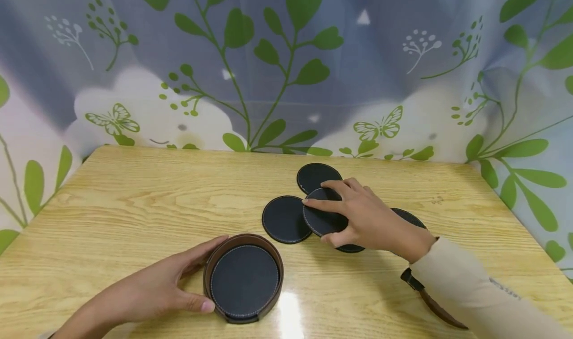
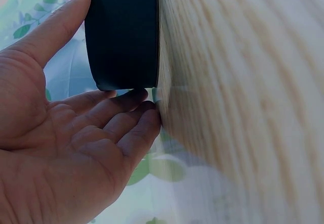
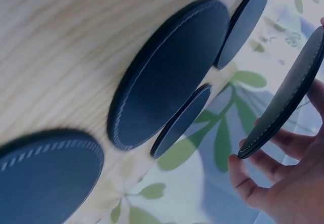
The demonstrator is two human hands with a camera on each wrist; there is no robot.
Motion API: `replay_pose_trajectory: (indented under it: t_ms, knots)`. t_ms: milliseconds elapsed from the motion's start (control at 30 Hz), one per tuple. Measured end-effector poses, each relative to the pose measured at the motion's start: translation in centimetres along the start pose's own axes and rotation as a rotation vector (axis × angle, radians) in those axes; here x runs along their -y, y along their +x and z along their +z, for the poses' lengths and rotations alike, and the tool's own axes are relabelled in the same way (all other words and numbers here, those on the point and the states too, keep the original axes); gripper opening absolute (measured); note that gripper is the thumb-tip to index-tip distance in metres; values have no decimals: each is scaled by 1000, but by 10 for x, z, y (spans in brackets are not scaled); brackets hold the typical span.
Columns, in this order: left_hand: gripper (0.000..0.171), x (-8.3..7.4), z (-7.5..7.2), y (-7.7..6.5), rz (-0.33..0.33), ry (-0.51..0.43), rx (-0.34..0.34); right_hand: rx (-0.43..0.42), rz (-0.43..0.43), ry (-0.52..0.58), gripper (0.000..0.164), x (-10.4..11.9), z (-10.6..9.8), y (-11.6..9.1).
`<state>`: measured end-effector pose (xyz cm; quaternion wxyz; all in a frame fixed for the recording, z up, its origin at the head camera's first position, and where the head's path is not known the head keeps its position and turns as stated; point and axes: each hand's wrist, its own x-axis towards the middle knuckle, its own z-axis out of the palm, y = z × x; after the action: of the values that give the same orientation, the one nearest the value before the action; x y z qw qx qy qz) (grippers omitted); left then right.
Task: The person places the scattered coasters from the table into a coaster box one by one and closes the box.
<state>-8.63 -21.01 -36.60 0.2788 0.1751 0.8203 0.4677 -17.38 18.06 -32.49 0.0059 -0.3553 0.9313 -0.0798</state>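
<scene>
My right hand (image 1: 358, 212) pinches a round black coaster (image 1: 323, 219) by its edges, thumb on the near side and fingers on the far side. In the right wrist view this held coaster (image 3: 283, 100) is tilted and off the table. At the left, a round brown coaster holder (image 1: 278, 279) stands on the table with a black coaster (image 1: 245, 279) lying inside. My left hand (image 1: 154, 284) holds the holder's left side between thumb and fingers. The left wrist view shows the holder's dark wall (image 2: 124, 37) with the thumb against it and some fingertips hidden behind.
Several black coasters lie around my right hand: one at the back (image 1: 313, 173), one to its left (image 1: 284, 222), others partly hidden beneath the hand and wrist. By the right sleeve curves a brown piece (image 1: 440, 311), mostly covered. A patterned curtain (image 1: 268, 80) hangs behind the wooden table (image 1: 156, 194).
</scene>
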Motion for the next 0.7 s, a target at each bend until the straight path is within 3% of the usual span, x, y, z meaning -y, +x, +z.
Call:
replay_pose_trajectory:
  t_ms: [367, 700]
  knots:
    - [106, 2, 0, 0, 20, 37, -14, -28, -42, -21, 73, 41, 3, 3]
    - [107, 2, -1, 2, 23, 13, 7, 18, -78, 63, 73, 72, 10, 8]
